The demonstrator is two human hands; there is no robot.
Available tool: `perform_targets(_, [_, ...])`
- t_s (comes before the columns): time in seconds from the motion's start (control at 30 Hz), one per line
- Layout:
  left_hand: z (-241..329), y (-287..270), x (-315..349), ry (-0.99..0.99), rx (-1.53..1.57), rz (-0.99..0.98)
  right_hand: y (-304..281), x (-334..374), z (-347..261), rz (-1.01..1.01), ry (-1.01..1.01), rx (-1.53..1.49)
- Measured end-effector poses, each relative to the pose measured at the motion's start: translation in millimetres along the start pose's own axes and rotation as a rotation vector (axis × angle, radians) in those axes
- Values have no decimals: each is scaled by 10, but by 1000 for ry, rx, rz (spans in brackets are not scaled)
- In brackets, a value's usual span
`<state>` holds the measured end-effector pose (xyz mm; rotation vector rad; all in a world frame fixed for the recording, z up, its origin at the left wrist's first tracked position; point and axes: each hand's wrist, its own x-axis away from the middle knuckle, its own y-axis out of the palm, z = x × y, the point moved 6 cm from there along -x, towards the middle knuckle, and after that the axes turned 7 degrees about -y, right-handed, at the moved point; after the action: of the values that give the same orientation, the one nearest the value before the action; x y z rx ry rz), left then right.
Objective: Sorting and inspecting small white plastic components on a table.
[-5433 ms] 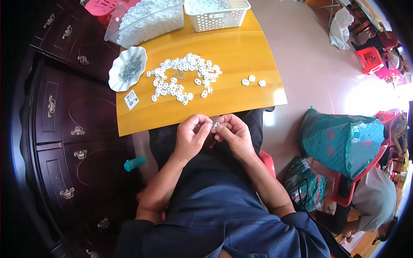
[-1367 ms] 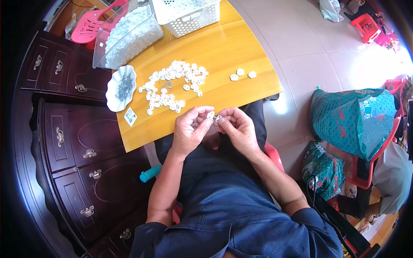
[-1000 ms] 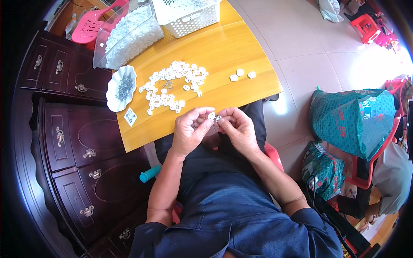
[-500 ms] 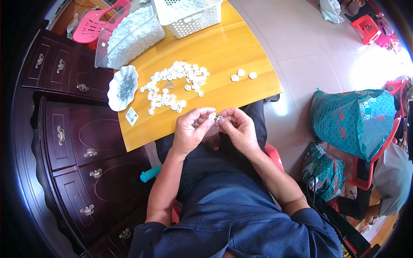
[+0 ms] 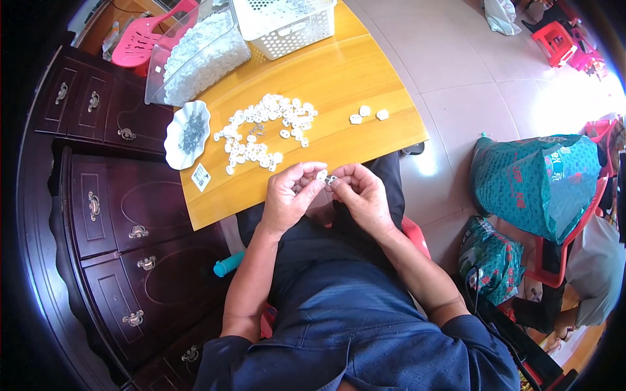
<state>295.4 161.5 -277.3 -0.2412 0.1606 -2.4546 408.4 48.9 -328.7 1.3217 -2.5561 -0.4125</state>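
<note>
My left hand (image 5: pixel 289 197) pinches a small white plastic piece (image 5: pixel 322 175) between thumb and fingertips, just off the table's near edge. Close against it, my right hand (image 5: pixel 362 199) is closed on a second small piece (image 5: pixel 331 179), white with a dark part; its exact kind is too small to make out. The two pieces meet or nearly meet between my fingertips. Beyond my hands, a loose ring of white two-holed plastic pieces (image 5: pixel 285 133) lies on the wooden table (image 5: pixel 345 72), with a few grey metal screws or pins (image 5: pixel 259 130) inside it. Several similar pieces (image 5: pixel 364 110) lie apart on the right.
A white scalloped dish (image 5: pixel 171 144) of small grey metal parts stands at the table's left edge. Behind are a clear bin (image 5: pixel 153 88) heaped with white pieces and a white perforated basket (image 5: pixel 293 40). Dark drawers (image 5: pixel 130 195) flank the left; teal bags (image 5: pixel 521 186) and a person (image 5: pixel 595 260) are right.
</note>
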Motion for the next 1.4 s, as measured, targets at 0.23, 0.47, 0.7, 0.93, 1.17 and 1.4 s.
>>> perform_targets(0.23, [12, 24, -1, 20, -49, 7, 11, -5, -7, -4, -12, 2])
perform_targets(0.47, [77, 32, -25, 101, -112, 7, 17, -4, 14, -21, 7, -26])
perform_targets(0.7, [157, 66, -28, 131, -191, -30, 22, -4, 39, -52, 118, -126])
perform_targets(0.93, [284, 193, 29, 157, -343, 38, 5, -1, 70, -69, 226, -259])
perform_targets(1.17, [299, 269, 25, 463, -749, 188, -23, -8, 92, 6, 209, -314])
perform_targets(1.4, [326, 267, 16, 399, -671, 154, -24, 17, 80, 35, 329, -445])
